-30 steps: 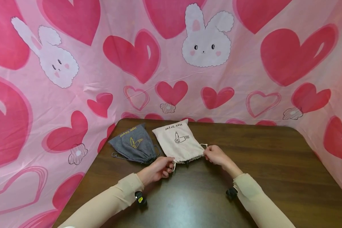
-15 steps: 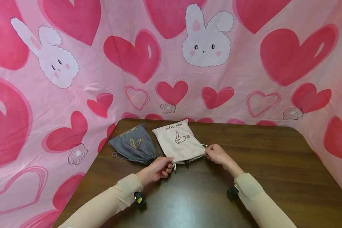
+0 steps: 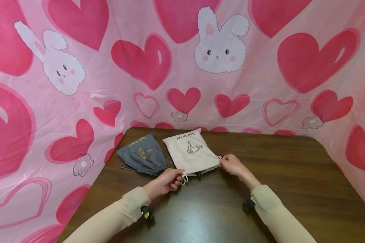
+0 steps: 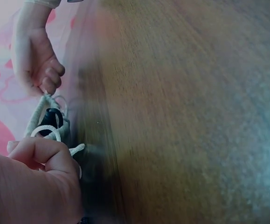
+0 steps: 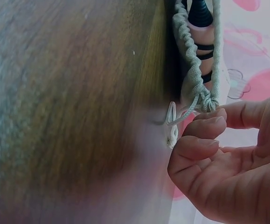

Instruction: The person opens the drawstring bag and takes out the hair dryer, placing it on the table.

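Observation:
A cream drawstring bag [image 3: 190,152] printed "Hair Dryer" lies on the table with its mouth towards me. My left hand [image 3: 165,182] pinches the left corner of the mouth, where a loop of white drawstring [image 3: 185,180] hangs down. At the opposite corner my right hand [image 3: 232,165] pinches the rim between thumb and fingertips. The mouth is parted. Inside, the right wrist view shows a pink handle [image 5: 202,35] with black bands and a ribbed black cord end [image 5: 200,13]; the bag hides the rest.
Left of the cream bag lies a grey drawstring bag [image 3: 143,153] with yellow "Hair Dryer" print, its mouth gathered. Both bags rest near the back of the dark wooden table [image 3: 276,162]. A pink heart-patterned cloth [image 3: 158,20] hangs behind and along the sides.
My left hand has shifted slightly left and my right hand slightly right. Between them the cream bag's mouth has been pulled wider, and its gathered edge has flattened out.

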Available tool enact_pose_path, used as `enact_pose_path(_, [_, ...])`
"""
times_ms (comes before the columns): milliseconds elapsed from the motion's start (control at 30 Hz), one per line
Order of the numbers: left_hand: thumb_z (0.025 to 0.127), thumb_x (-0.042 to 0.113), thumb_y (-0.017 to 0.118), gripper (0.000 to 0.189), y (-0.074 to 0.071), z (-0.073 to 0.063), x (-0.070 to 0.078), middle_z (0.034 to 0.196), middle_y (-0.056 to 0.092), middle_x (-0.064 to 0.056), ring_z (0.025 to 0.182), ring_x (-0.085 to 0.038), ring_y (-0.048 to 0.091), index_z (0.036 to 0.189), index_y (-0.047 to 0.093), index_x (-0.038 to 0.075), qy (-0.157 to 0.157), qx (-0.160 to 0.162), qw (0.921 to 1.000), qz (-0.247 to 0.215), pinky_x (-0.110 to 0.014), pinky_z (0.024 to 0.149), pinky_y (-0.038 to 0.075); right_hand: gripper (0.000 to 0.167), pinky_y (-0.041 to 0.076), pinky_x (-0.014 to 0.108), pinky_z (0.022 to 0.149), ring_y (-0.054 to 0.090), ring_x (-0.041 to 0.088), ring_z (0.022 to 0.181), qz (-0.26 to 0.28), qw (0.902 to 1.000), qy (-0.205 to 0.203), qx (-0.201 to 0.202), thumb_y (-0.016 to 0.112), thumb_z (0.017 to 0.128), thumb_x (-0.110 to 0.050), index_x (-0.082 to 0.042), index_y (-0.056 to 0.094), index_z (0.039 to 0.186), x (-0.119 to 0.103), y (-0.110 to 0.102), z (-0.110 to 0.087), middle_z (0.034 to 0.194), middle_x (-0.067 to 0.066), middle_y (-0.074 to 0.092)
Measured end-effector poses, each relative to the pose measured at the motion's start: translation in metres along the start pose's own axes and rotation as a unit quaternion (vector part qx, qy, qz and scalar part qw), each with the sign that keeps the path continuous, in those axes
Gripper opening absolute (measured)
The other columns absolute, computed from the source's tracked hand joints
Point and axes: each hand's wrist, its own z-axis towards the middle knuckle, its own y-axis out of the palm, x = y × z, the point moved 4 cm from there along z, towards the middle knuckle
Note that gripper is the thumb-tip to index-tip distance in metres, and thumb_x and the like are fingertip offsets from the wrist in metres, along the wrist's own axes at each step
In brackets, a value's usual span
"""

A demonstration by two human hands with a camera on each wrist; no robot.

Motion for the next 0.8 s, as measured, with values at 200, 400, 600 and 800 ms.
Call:
enact_pose_path(200, [0.109,0.016,0.053,0.024,-0.001,-0.002,0.001,0.068,0.039,0.004,0.053,-0.004,0.034,0.087,0.049,0.013,0.006,0.004,1.0000,0.005,-0.014,0.046,0.023,0.021,0.035,0.026,0.052,0.041,0.011,0.053,-0.009,0.9999,0.001,0.005,0.053,0.098,-0.012,0.003,0.061,0.085,0.002,-0.001,0.000,0.063,-0.001,0.050])
enact_pose_path(400, [0.110,0.017,0.053,0.023,0.002,-0.001,0.003,0.068,0.040,0.003,0.054,-0.005,0.036,0.088,0.049,0.012,0.008,0.008,0.9999,0.010,-0.015,0.046,0.024,0.021,0.036,0.026,0.052,0.042,0.011,0.055,0.000,1.0000,-0.002,-0.004,0.053,0.099,-0.011,0.005,0.061,0.087,0.000,0.000,-0.001,0.065,0.000,0.051])
enact_pose_path(600, [0.105,0.023,0.061,0.021,0.004,-0.003,0.002,0.065,0.044,0.003,0.052,-0.008,0.040,0.090,0.052,0.010,0.020,0.024,0.9992,0.023,-0.018,0.046,0.027,0.019,0.039,0.027,0.054,0.045,0.013,0.058,0.001,0.9993,-0.013,-0.035,0.059,0.102,-0.012,0.005,0.062,0.095,0.000,0.006,-0.003,0.071,0.003,0.053])
enact_pose_path(800, [0.090,0.017,0.082,0.028,0.008,-0.006,-0.001,0.068,0.047,0.002,0.052,-0.008,0.038,0.102,0.057,0.010,0.050,0.018,0.9961,0.071,-0.021,0.045,0.027,0.019,0.037,0.026,0.052,0.045,0.012,0.056,0.001,0.9979,-0.032,-0.057,0.071,0.098,-0.013,0.002,0.059,0.099,0.001,0.012,-0.004,0.068,0.001,0.052])
